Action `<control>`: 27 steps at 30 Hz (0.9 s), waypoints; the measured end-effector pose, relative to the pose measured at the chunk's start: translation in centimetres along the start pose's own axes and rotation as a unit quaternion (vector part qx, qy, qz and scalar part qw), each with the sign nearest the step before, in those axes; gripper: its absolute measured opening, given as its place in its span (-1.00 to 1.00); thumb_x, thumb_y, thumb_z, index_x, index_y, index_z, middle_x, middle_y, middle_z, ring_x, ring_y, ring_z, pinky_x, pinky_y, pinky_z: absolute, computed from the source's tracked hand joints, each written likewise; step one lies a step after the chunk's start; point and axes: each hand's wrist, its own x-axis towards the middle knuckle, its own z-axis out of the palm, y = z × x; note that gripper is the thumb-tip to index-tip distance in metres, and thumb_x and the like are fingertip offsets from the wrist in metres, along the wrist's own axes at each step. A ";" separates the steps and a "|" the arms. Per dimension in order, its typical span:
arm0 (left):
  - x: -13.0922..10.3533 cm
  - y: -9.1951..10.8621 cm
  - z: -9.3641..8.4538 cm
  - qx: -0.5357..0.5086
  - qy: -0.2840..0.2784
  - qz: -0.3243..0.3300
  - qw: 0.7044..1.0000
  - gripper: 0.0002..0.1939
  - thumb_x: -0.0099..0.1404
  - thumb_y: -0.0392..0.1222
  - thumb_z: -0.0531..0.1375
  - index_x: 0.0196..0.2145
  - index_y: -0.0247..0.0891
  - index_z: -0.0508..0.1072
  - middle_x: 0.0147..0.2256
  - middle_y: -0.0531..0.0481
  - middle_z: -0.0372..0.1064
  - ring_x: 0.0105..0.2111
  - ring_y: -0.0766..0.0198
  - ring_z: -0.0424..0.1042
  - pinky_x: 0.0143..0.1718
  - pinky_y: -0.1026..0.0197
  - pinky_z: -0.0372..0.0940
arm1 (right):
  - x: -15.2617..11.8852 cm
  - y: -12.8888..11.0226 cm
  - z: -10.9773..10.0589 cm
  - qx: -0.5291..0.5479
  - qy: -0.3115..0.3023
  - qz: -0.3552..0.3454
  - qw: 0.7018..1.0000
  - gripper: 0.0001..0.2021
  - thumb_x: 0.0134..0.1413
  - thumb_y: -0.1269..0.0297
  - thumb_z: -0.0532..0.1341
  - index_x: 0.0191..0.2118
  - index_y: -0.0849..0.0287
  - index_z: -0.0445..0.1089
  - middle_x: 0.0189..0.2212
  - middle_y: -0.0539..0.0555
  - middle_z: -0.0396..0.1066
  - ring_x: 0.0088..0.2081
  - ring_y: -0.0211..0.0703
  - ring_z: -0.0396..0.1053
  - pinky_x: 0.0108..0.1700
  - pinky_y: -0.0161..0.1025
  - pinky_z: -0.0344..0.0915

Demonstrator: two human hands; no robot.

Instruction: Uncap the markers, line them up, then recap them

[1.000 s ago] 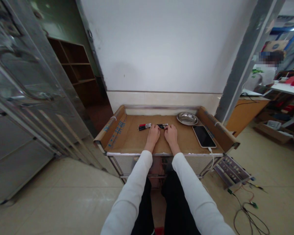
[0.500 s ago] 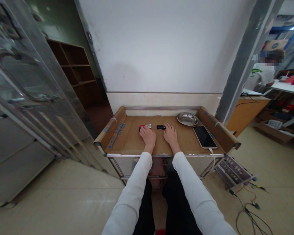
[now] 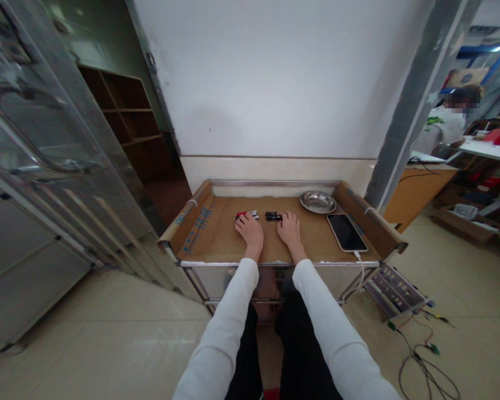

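My left hand (image 3: pixel 250 230) lies on the cardboard-lined cart top (image 3: pixel 216 244), palm down and fingers extended. Its fingertips touch or cover the near side of a small group of red and silver pieces (image 3: pixel 253 214) that look like batteries. To the right, my right hand (image 3: pixel 290 228) also rests palm down with its fingers out. Under or against its fingertips is the right end of a small black pair of pieces (image 3: pixel 271 216), battery-like in shape. Neither hand visibly grips anything, though the fingertips' undersides are hidden.
A round steel dish (image 3: pixel 318 202) stands at the back right. In front of it lies a phone (image 3: pixel 347 233) with a white cable (image 3: pixel 361 272) hanging over the edge. Raised cardboard sides (image 3: pixel 373 225) flank the cart top. A person (image 3: pixel 452 119) sits far right.
Both hands stay almost in place over the small pieces. The whole view has shifted very slightly, and the person far right has moved their head a little.
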 end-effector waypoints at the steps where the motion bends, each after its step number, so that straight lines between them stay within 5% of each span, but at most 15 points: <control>1: 0.0 0.0 0.0 -0.004 -0.002 0.001 1.000 -0.71 0.33 -0.34 -0.09 -0.07 -0.44 0.29 -0.08 -0.39 0.29 -0.03 -0.08 0.29 -0.02 -0.10 0.16 | 0.0 0.0 -0.1 0.002 0.004 0.001 1.000 -0.67 0.15 0.45 0.01 0.01 0.25 0.32 0.01 0.27 0.31 0.01 0.03 0.18 0.03 -0.09 0.09; 9: 0.0 0.1 0.0 -0.022 0.001 -0.005 1.000 -0.65 0.37 -0.36 -0.20 -0.09 -0.42 0.32 -0.09 -0.39 0.28 -0.07 -0.04 0.30 -0.06 -0.07 0.18 | 0.1 -0.6 -0.6 0.045 -0.032 -0.074 0.996 -0.81 0.12 0.43 0.07 -0.26 0.12 0.43 -0.17 0.12 0.36 -0.07 -0.06 0.21 -0.04 -0.16 0.08; 22: 0.1 0.0 -0.2 -0.017 -0.012 0.016 1.000 -0.66 0.39 -0.35 -0.18 -0.10 -0.39 0.34 -0.11 -0.35 0.33 -0.07 -0.03 0.31 -0.06 -0.06 0.18 | 0.2 -0.1 0.3 0.030 -0.046 -0.071 0.996 -0.76 0.18 0.42 0.02 -0.18 0.13 0.42 -0.12 0.15 0.39 -0.05 -0.03 0.23 -0.04 -0.14 0.09; 27: 0.4 0.2 -0.4 -0.091 -0.016 0.113 0.989 -0.75 0.40 -0.28 -0.09 -0.14 -0.31 0.35 -0.16 -0.22 0.38 -0.11 0.08 0.36 -0.05 0.04 0.20 | 0.3 -0.2 0.2 0.028 -0.010 -0.053 0.998 -0.72 0.15 0.45 0.01 -0.07 0.23 0.35 -0.09 0.21 0.37 -0.05 -0.02 0.23 -0.02 -0.15 0.11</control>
